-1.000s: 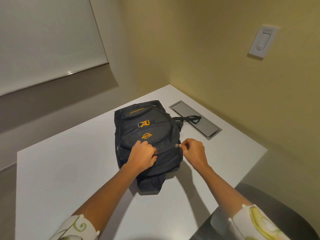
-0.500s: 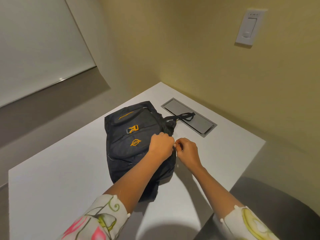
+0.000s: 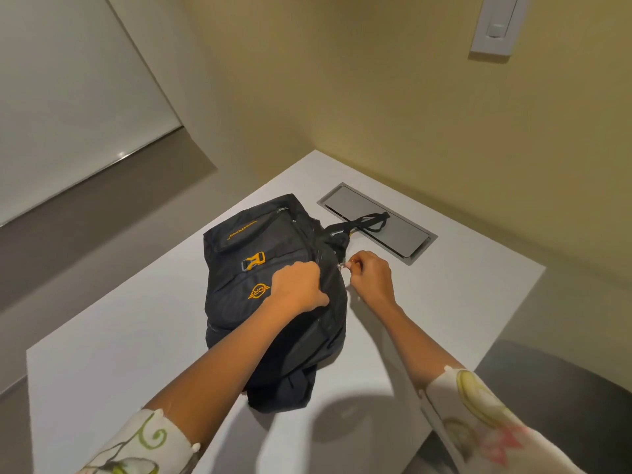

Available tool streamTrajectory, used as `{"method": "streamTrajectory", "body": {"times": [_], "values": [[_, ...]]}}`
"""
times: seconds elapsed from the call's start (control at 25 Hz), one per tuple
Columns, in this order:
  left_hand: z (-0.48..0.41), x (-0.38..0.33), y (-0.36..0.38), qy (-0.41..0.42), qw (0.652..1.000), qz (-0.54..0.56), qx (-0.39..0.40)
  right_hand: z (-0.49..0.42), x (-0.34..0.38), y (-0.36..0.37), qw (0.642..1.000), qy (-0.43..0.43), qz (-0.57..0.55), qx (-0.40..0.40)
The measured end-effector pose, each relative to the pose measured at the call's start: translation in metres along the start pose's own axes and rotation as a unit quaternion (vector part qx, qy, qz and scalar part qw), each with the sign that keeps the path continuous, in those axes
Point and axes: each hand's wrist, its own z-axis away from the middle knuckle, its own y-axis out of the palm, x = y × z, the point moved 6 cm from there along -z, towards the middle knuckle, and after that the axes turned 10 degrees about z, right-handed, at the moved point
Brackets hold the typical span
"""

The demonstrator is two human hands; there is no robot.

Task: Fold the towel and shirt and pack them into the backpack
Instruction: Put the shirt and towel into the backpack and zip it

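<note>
A black backpack [image 3: 260,268] with an orange buckle and orange logo lies flat on the white table [image 3: 444,302]. My left hand [image 3: 297,289] grips the bag's fabric beside the zipper on its right side. My right hand [image 3: 371,277] pinches the small metal zipper pull [image 3: 341,266] at the bag's right edge. The bag's top loop strap [image 3: 366,222] lies stretched over the table's metal plate. No towel or shirt shows in view.
A grey metal cable hatch [image 3: 403,234] is set flush in the table behind the bag. Yellow walls close the corner at the back and right, with a white wall switch [image 3: 496,25]. A dark chair seat [image 3: 564,388] stands at the table's right edge.
My right hand has drawn the zipper pull up along the bag's right side toward its top. My left hand shifted from the lower front of the bag to the fabric beside the zipper.
</note>
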Motion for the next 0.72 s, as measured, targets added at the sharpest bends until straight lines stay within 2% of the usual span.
{"method": "streamTrajectory", "body": {"times": [0.32, 0.72], "values": [[-0.011, 0.025, -0.003, -0.036, 0.993, 0.101, 0.052, -0.060, -0.006, 0.028, 0.998, 0.038, 0.049, 0.029], [-0.023, 0.030, 0.006, -0.008, 0.984, 0.154, 0.089, -0.076, -0.022, 0.052, 0.993, 0.099, 0.040, 0.047]]}}
